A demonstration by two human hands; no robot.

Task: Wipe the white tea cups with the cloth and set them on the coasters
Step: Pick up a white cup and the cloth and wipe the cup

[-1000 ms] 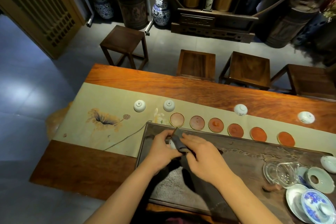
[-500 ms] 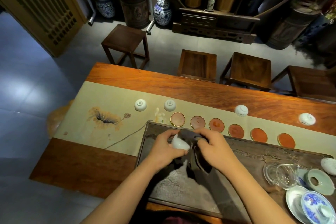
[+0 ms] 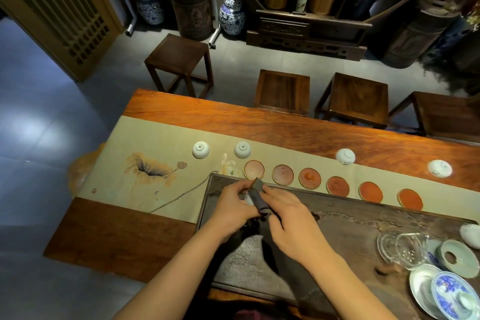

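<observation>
Wiping is under way: our left hand grips one cup while right hand fingers press the cloth round it. Beyond, six coasters lie bare; four cups wait inverted.

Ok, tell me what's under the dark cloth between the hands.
A sliver of white tea cup shows beneath the dark cloth, gripped by the left hand. The rest of it is covered.
</observation>
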